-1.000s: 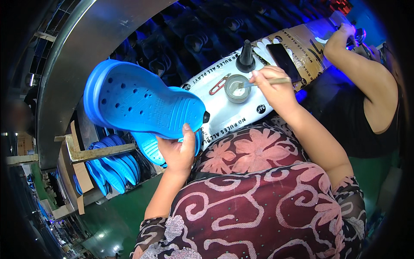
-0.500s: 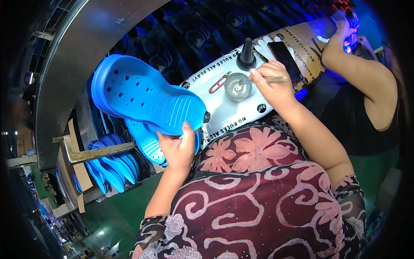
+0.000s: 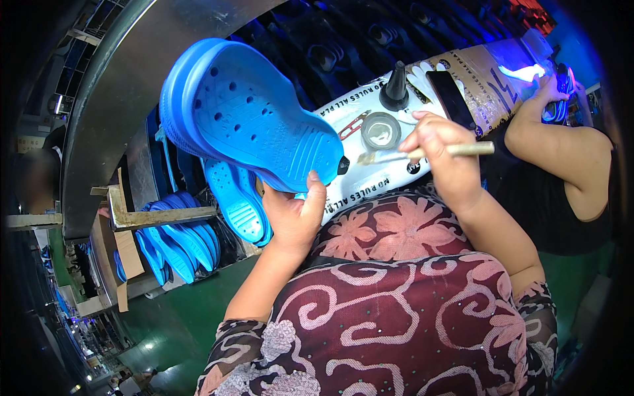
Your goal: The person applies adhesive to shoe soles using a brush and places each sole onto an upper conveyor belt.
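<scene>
My left hand (image 3: pixel 292 212) is closed on the heel end of a blue shoe sole (image 3: pixel 254 122) with round holes near its toe. More blue layers show under it; I cannot tell how many. A small black piece (image 3: pixel 343 165) sits at its heel edge. My right hand (image 3: pixel 449 157) grips a paintbrush (image 3: pixel 479 148) with a pale wooden handle, its bristles pointing left, between the heel and a glass jar (image 3: pixel 381 140). The jar has a pale content and stands on a white printed sheet. Another blue sole (image 3: pixel 239 206) lies below the held one.
Behind the jar stands a black cone-shaped bottle (image 3: pixel 395 96), with a red cutter (image 3: pixel 354 123) to its left. A dark phone (image 3: pixel 451 99) and white gloves (image 3: pixel 421 82) lie farther right. Several blue soles (image 3: pixel 178 247) hang at left by a metal frame (image 3: pixel 99 105). A co-worker's arm (image 3: pixel 555 138) reaches in at right.
My right hand has drawn the brush out of the jar and toward the sole, and the brush has turned more level. The held sole appears shifted right and up, as the whole view has moved.
</scene>
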Demonstrator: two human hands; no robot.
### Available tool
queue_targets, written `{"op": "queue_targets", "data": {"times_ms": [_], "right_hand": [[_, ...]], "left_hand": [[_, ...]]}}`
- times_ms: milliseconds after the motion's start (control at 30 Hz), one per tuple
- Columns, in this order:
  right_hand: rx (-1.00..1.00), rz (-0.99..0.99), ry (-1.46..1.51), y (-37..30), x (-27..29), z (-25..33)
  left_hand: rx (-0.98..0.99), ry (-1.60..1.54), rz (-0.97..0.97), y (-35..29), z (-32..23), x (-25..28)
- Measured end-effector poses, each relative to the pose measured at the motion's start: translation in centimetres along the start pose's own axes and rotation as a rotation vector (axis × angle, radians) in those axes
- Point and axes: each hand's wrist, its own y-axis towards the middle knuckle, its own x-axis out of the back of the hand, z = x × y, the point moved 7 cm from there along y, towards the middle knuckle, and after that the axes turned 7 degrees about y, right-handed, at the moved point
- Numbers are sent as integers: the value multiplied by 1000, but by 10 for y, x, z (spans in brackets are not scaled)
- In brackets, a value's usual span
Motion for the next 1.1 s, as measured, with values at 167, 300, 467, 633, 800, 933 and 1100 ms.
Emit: {"op": "queue_targets", "data": {"times_ms": [167,300,467,633,800,933,1100], "right_hand": [[414,90,-223,-2,-28,37],[438,97,-313,-7,-36,39],[341,114,-287,-8,-27,30],[330,38,-258,-4,-24,29],[338,85,-289,-6,-31,26],[282,81,-187,-5,-23,21],[221,-3,-169,-4,-19,13]], "left_hand": [[-164,93,-1,-1,-16,-4],[-230,80,-31,-4,-15,-4],[-318,135,-48,-5,-20,-2],[-345,148,-23,-2,-19,-5],[-384,146,8,3,-25,-9],[-389,121,-21,2,-24,-7],[-413,191,-14,-1,-24,-9]]}}
